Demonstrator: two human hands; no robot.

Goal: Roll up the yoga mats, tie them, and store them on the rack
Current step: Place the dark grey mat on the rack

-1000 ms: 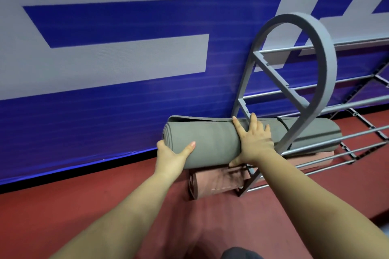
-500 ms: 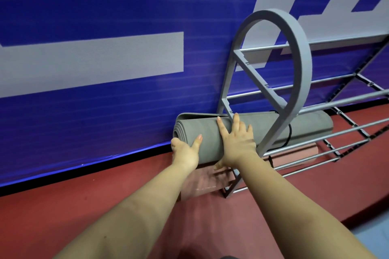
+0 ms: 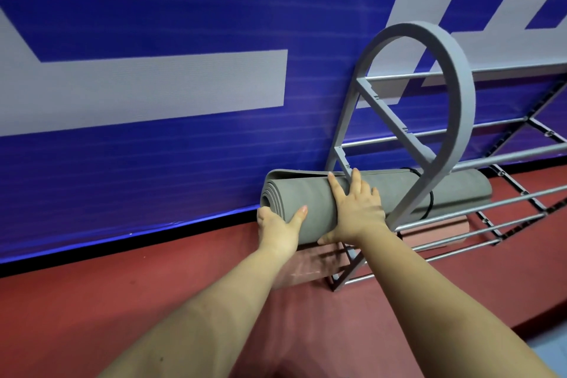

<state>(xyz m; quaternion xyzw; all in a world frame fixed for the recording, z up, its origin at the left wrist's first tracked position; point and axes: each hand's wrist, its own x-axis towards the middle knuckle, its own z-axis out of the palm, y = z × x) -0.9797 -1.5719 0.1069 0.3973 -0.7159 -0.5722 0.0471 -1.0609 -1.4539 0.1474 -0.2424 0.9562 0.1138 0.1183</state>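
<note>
At the rack's [image 3: 457,95] near end, the rolled, tied grey mat [image 3: 310,202] lies part-stored above a pink mat [image 3: 310,267], apparently needing sliding further; left hand [image 3: 276,228] cups its end, right hand [image 3: 357,209] lies flat, fingers spread.

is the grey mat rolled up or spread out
Rolled up: the grey mat shows spiral layers at its left end and lies through the rack.
</note>
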